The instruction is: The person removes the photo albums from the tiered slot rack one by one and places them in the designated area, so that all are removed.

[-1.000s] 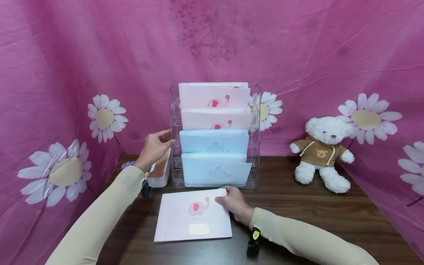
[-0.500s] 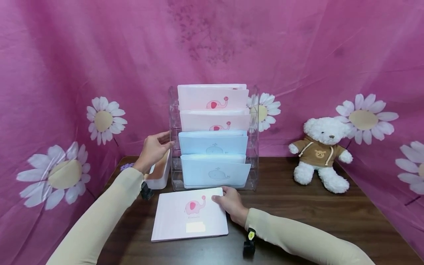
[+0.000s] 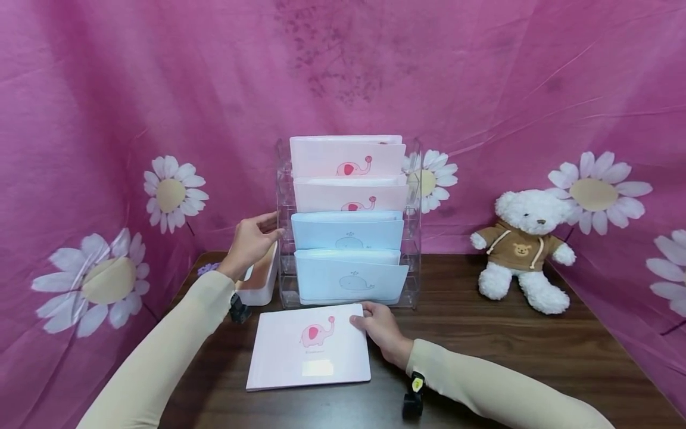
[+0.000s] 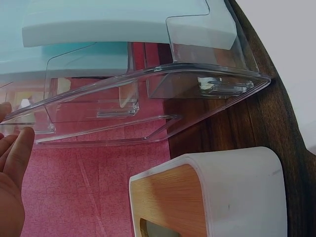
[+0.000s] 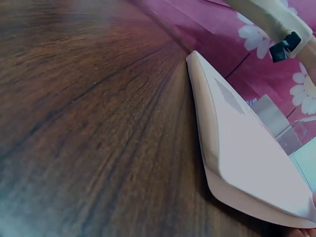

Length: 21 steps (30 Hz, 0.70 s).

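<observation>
A clear acrylic rack stands on the wooden table and holds tiers of pink elephant-print folders above blue whale-print folders. My left hand grips the rack's left side panel, thumb in front; in the left wrist view its fingertips meet the edge of that panel. Before the rack a separate pink folder lies with its elephant print upward. My right hand pinches its far right corner, thumb on top and the other fingers mostly hidden. The right wrist view shows the folder's thick, layered edge close over the table.
Left of the rack is a white box with a wood-coloured top. Purple flowers are behind it. A white teddy bear in a brown hoodie sits at the right. Pink cloth with daisies hangs around the table.
The separate pink folder has shifted slightly left in front of the rack, still in my right hand's pinch. My left hand keeps its place on the rack's side.
</observation>
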### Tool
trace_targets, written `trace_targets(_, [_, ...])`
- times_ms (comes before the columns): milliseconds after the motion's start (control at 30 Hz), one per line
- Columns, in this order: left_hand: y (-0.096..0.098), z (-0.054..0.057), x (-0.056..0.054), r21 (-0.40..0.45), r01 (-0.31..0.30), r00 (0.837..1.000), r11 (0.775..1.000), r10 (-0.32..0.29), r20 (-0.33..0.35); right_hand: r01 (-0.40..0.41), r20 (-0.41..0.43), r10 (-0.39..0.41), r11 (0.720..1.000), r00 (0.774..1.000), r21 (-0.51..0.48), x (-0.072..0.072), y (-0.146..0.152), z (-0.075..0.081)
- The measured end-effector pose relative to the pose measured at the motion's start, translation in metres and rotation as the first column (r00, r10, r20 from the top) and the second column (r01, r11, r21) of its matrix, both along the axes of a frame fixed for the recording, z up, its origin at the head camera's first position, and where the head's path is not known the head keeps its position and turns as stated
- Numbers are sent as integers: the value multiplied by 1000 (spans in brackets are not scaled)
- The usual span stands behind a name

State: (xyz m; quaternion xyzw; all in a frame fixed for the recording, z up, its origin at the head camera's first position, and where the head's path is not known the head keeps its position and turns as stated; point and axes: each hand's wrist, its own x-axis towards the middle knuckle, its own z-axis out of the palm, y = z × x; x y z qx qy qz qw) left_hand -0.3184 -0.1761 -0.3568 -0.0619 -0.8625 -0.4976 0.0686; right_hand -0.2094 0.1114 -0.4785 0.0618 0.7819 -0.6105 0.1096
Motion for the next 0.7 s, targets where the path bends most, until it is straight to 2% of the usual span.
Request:
trace_targets(133, [1, 0, 1, -6, -4, 1000, 1000, 4, 1, 62, -19, -62, 998, 998, -23, 2, 7, 0])
trace_targets(267, [0, 0, 2, -6, -11, 1000, 1000, 11, 12, 92, -102, -94, 996, 990, -20, 4, 14, -2])
trace_targets(467, [0, 1, 2, -6, -12, 1000, 1000, 12, 25, 72, -223, -80, 996, 972, -42, 7, 21, 1])
trace_targets(700, [1, 0, 2, -10, -15, 1000, 1000, 15, 20, 18, -268, -43, 995, 963, -94, 8, 26, 15])
